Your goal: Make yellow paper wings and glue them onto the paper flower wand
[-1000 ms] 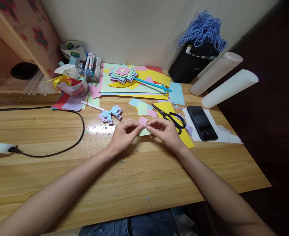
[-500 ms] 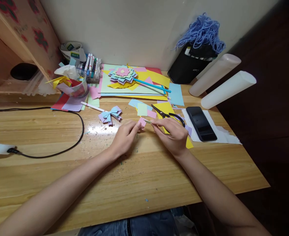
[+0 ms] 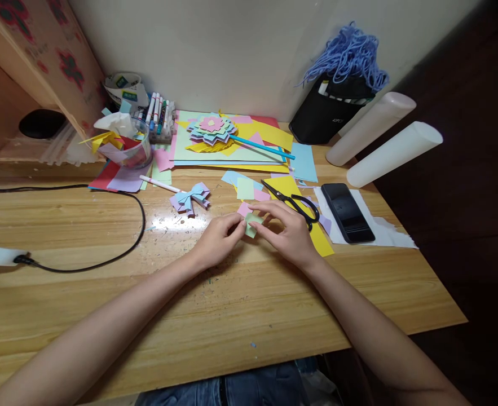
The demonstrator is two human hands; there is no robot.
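Between my hands is a small light-green paper square (image 3: 254, 226), tilted over the table. My left hand (image 3: 220, 241) pinches its left side between thumb and fingers. A small pink paper piece (image 3: 244, 209) shows just behind, by the left fingertips; whether they also hold it I cannot tell. My right hand (image 3: 287, 232) has its thumb on the front of the green square and its fingers curved over behind it. Black-handled scissors (image 3: 293, 201) lie partly open beyond the right hand, on yellow paper (image 3: 321, 243). Further pink and green paper pieces (image 3: 245, 189) lie just past my fingers.
A blue-and-purple paper bow (image 3: 190, 198) and white pen (image 3: 161, 183) lie left. Behind are a layered paper flower (image 3: 212, 129), a scrap tub (image 3: 128, 151) and markers (image 3: 159, 115). Right are a phone (image 3: 347, 213), white tubes (image 3: 395, 153) and a black pouch (image 3: 331, 115). A cable (image 3: 142, 225) curves left.
The green paper, seen edge-on in my right hand before, is now turned face up between both hands. My right hand has shifted slightly left, its fingers more spread, uncovering the scissors' handles.
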